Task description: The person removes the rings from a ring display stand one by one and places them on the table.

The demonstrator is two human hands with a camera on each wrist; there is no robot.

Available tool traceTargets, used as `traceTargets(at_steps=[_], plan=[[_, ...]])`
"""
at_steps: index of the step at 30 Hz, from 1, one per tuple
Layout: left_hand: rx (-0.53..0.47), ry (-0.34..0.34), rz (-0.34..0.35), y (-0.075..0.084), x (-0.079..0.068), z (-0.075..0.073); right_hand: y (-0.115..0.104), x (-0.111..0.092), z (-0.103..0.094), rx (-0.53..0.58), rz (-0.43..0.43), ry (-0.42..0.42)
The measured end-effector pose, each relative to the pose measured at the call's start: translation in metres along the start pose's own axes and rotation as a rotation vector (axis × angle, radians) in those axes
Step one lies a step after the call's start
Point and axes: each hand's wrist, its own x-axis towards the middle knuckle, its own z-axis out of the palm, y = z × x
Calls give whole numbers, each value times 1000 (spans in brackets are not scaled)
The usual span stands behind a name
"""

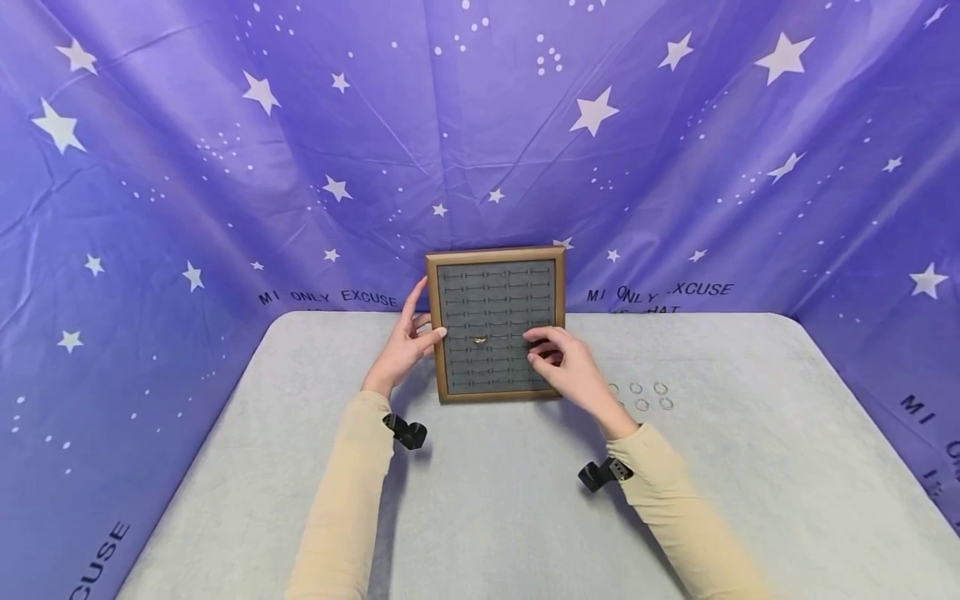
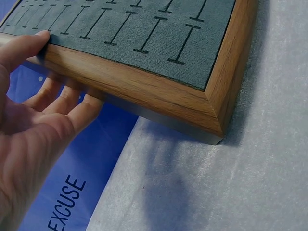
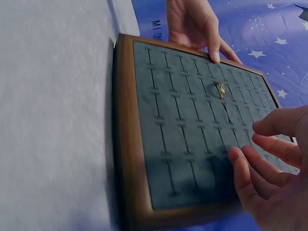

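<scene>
A ring display tray (image 1: 495, 253) with a wooden frame and a grey slotted pad stands tilted up on the table. My left hand (image 1: 397, 354) grips its left edge, thumb on the front and the other fingers behind, as the left wrist view shows. One gold ring (image 3: 221, 90) sits in a slot left of the pad's middle. Close to the right part of the pad is my right hand (image 1: 573, 367), its fingers loosely bent and spread apart. Between its thumb and fingers I see nothing held; whether a fingertip touches the pad is hard to tell.
Several thin rings (image 1: 642, 405) lie in rows on the pale cloth-covered table (image 1: 480, 500), right of the tray and partly hidden by the right hand. A purple star-printed curtain (image 1: 480, 125) hangs behind and along both sides.
</scene>
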Motion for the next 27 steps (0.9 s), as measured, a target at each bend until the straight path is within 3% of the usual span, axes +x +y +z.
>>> traceTargets(at_steps=[11, 18, 27], plan=[[5, -5, -8, -1, 0, -2, -4, 9, 26, 33, -43, -12], [10, -1, -18, 0, 1, -3, -14, 19, 43, -31, -75, -13], [0, -14, -2, -1, 1, -3, -19, 23, 60, -119, -54, 33]])
